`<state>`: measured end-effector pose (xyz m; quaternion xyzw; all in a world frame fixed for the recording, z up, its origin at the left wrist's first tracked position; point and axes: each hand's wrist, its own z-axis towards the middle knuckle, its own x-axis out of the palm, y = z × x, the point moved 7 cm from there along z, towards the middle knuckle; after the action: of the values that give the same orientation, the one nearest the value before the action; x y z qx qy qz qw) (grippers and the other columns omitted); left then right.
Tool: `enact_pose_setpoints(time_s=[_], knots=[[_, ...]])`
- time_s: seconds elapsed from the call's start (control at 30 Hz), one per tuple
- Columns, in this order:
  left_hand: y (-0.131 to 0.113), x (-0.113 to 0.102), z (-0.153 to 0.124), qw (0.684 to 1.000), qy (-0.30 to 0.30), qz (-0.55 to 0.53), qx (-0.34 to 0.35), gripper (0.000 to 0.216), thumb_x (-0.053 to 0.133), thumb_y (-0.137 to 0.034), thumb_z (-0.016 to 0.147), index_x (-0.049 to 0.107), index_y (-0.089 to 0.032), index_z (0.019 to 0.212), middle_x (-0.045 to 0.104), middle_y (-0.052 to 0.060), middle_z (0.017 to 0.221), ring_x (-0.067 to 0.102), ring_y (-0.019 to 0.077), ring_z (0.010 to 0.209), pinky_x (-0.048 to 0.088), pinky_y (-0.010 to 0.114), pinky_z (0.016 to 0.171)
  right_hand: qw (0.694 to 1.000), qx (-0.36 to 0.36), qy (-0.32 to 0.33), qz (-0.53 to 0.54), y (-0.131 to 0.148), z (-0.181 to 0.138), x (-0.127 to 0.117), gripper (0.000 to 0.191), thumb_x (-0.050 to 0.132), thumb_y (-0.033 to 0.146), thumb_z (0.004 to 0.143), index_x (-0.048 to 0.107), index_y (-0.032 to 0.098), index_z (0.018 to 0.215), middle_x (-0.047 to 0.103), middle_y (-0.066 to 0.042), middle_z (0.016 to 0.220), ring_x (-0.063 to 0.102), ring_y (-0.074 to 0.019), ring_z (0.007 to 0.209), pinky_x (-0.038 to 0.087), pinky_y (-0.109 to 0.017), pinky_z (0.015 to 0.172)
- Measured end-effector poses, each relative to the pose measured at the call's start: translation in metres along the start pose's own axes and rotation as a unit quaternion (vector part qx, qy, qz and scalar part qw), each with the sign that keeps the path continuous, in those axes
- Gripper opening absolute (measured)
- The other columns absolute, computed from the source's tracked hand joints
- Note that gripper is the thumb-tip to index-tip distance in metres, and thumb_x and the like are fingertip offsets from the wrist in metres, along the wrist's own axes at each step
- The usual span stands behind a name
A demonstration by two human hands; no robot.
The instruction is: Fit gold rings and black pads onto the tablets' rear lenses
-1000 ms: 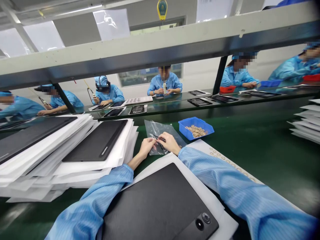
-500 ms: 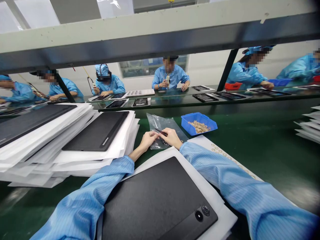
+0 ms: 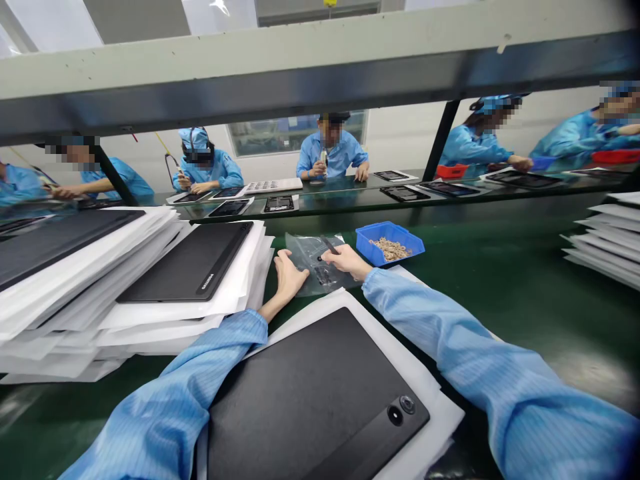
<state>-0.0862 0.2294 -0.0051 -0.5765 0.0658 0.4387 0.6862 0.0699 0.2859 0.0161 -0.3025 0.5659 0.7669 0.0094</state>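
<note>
My right hand (image 3: 351, 261) is closed on dark tweezers (image 3: 329, 246), held above a clear plastic bag (image 3: 303, 248). Small black parts (image 3: 324, 274) show in or on the bag; their kind is too small to tell. At the bag's left side is my left hand (image 3: 289, 276), thumb and fingers apart, with nothing visible in it. Whether it touches the bag I cannot tell. Closer to me lies a black tablet (image 3: 315, 393), its back with two camera lenses facing up, on white sheets (image 3: 443, 417).
On the left, another black tablet (image 3: 187, 260) tops a stack of white sheets (image 3: 240, 283). A blue bin (image 3: 367, 250) of small tan rings stands behind my right hand. More sheets (image 3: 610, 243) are stacked at right. Co-workers sit across the bench, beneath an overhead beam (image 3: 320, 73).
My hands have parted: the left has drawn away to the left and opened, while the right keeps the tweezers over the bag. The view has shifted slightly to the right.
</note>
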Motion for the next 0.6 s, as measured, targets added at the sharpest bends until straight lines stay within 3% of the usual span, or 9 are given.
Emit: enact_pose_setpoints(time_s=[0.13,0.23,0.3,0.37,0.47,0.53,0.6], knots=[[-0.002,-0.003,0.001,0.999,0.001,0.047,0.002,0.056,0.071,-0.017,0.061,0.032,-0.019,0.101,0.038,0.008,0.106,0.041,0.0267,0.112,0.036,0.038,0.094,0.997,0.039,0.063,0.013,0.034,-0.029,-0.024,0.017,0.063,0.023,0.068,0.057,0.011,0.058,0.030,0.008,0.036,0.023,-0.0029,0.034,0.012,-0.020,0.036],[-0.011,-0.010,-0.002,0.996,0.026,0.084,-0.002,0.054,0.068,-0.020,0.064,0.033,-0.017,0.104,0.038,0.011,0.108,0.042,0.0294,0.111,0.035,0.039,0.093,0.989,0.076,0.126,0.004,0.049,-0.086,-0.039,0.015,0.066,0.022,0.066,0.060,0.011,0.058,0.031,0.008,0.035,0.022,-0.0022,0.035,0.012,-0.019,0.037],[-0.025,-0.015,-0.006,0.992,0.071,0.102,0.020,0.047,0.067,-0.020,0.064,0.038,-0.017,0.100,0.042,0.010,0.106,0.044,0.0282,0.108,0.036,0.036,0.090,0.983,0.090,0.161,-0.009,0.052,-0.134,-0.043,0.014,0.065,0.023,0.068,0.064,0.011,0.062,0.041,0.006,0.041,0.028,-0.0025,0.037,0.016,-0.019,0.038],[-0.042,-0.016,-0.012,0.982,0.142,0.116,0.051,0.033,0.067,-0.021,0.063,0.045,-0.018,0.086,0.049,0.005,0.091,0.051,0.0244,0.094,0.039,0.031,0.083,0.979,0.111,0.172,-0.001,0.051,-0.181,-0.043,0.013,0.064,0.024,0.068,0.065,0.011,0.066,0.055,0.001,0.054,0.042,-0.0051,0.047,0.029,-0.019,0.044],[-0.059,-0.013,-0.022,0.950,0.230,0.176,0.115,0.019,0.060,-0.030,0.070,0.046,-0.019,0.064,0.051,-0.001,0.065,0.053,0.0187,0.070,0.038,0.027,0.070,0.972,0.153,0.173,0.036,0.042,-0.233,-0.034,0.015,0.061,0.027,0.071,0.063,0.013,0.067,0.058,0.000,0.062,0.049,-0.0082,0.056,0.036,-0.020,0.053],[-0.062,-0.011,-0.026,0.941,0.245,0.183,0.144,0.024,0.055,-0.034,0.075,0.046,-0.019,0.059,0.050,-0.002,0.057,0.051,0.0159,0.062,0.035,0.025,0.065,0.972,0.168,0.157,0.043,0.036,-0.251,-0.031,0.017,0.059,0.028,0.073,0.062,0.013,0.066,0.053,0.002,0.058,0.044,-0.0071,0.052,0.034,-0.020,0.050],[-0.055,-0.007,-0.024,0.950,0.244,0.148,0.127,0.023,0.056,-0.036,0.074,0.048,-0.019,0.061,0.051,-0.003,0.055,0.052,0.0144,0.059,0.034,0.023,0.061,0.975,0.172,0.133,0.037,0.030,-0.256,-0.030,0.015,0.059,0.027,0.072,0.062,0.013,0.067,0.050,0.003,0.056,0.041,-0.0061,0.049,0.032,-0.020,0.048]])
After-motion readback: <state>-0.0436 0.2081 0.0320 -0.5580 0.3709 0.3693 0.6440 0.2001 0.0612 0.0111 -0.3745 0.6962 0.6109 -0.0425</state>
